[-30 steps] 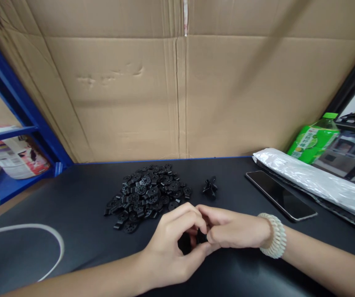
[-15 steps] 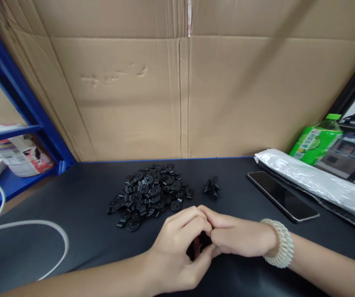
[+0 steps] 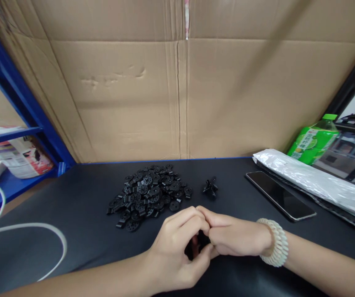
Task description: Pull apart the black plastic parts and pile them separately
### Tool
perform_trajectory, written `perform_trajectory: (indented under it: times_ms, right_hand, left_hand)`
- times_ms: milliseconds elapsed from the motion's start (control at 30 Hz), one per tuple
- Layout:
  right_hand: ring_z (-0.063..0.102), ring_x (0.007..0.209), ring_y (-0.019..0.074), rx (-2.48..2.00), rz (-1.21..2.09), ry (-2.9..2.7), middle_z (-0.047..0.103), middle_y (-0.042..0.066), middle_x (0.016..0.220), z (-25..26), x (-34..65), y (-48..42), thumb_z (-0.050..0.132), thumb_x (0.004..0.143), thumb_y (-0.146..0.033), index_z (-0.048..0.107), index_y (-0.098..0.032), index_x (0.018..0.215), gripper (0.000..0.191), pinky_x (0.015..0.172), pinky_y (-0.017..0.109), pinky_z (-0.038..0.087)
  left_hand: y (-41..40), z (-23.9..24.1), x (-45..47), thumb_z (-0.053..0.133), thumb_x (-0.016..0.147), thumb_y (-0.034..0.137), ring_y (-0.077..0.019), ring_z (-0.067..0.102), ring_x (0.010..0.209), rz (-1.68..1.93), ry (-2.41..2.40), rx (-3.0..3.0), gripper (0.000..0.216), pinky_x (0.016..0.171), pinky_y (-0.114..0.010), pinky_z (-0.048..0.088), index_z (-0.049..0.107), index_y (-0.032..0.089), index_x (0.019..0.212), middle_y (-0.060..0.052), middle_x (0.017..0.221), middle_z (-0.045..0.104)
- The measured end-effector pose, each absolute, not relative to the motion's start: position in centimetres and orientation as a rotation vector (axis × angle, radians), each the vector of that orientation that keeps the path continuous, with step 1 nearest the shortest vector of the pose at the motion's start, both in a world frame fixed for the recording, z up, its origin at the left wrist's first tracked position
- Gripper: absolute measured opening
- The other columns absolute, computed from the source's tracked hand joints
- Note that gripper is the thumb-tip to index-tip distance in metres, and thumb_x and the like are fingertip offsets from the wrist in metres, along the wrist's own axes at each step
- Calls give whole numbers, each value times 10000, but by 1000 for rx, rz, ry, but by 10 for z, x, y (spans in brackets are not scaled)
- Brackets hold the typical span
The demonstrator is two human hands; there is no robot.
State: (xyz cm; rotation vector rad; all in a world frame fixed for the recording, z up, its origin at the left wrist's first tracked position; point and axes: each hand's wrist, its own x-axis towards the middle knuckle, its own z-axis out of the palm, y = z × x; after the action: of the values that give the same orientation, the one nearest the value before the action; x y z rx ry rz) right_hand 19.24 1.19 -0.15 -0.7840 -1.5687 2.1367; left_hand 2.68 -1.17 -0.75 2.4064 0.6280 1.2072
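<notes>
My left hand [image 3: 180, 247] and my right hand [image 3: 236, 235] meet at the fingertips low in the middle of the view. Both are closed, with fingers curled toward each other. Whatever sits between them is hidden by the fingers; only a dark gap shows inside. A coiled pale band [image 3: 276, 242] circles my right wrist. Just beyond my left hand lies a heap of small black plastic pieces [image 3: 148, 196] with round perforated discs and short tabs. To the heap's right, a small black clip-like piece [image 3: 210, 187] with several arms lies by itself.
The black table [image 3: 87, 198] ends at a cardboard wall [image 3: 118, 103]. On the right lie a phone [image 3: 279, 194], a white plastic-wrapped package [image 3: 313, 181] and a green bottle pack [image 3: 313, 142]. A white cable [image 3: 61, 239] loops at left beside a blue shelf [image 3: 53, 144].
Both hands keep the same joined pose. The whole view has shifted very slightly; nothing on the table has visibly moved.
</notes>
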Motion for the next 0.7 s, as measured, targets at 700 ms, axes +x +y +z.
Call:
perform_trajectory:
  times_ms: [700]
  right_hand:
    - [584, 1024, 153, -596, 1755, -1755, 556, 36, 1085, 16, 228, 48, 638, 741, -54, 506, -196, 1038, 355, 964, 388, 459]
  left_hand:
    - [-2, -10, 12, 486, 805, 7, -187, 586, 937, 1387, 884, 2114, 214, 808, -319, 512, 552, 186, 902, -69, 971, 589]
